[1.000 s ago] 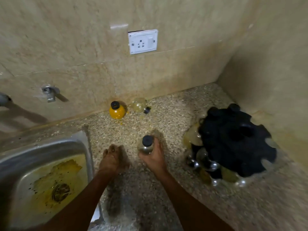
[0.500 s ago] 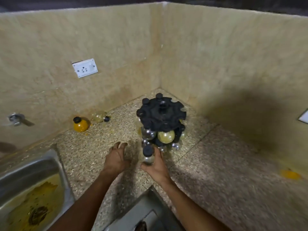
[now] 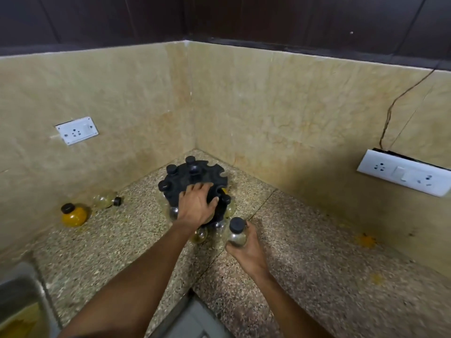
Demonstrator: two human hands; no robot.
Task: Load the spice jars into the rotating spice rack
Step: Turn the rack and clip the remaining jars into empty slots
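The black rotating spice rack [image 3: 195, 175] stands in the counter's corner, with several black-capped jars hanging in its notched tiers. My left hand [image 3: 196, 204] lies on the rack's top disc, fingers spread and thumb at the rim. My right hand [image 3: 246, 245] grips a clear jar with a black cap [image 3: 236, 231], held upright just right of the rack's front. By the left wall stands a jar of yellow powder [image 3: 73, 214]. A near-empty jar [image 3: 106, 200] lies on its side beside it.
The speckled stone counter [image 3: 317, 264] meets tiled walls on two sides. A steel sink [image 3: 22, 301] sits at the lower left. White sockets are on the left wall [image 3: 76, 130] and right wall [image 3: 402, 175]. Yellow stains mark the counter at right.
The view swung from the sink toward the corner. My left hand rose from the counter onto the rack's top. My right hand carried the clear jar to the rack's front right.
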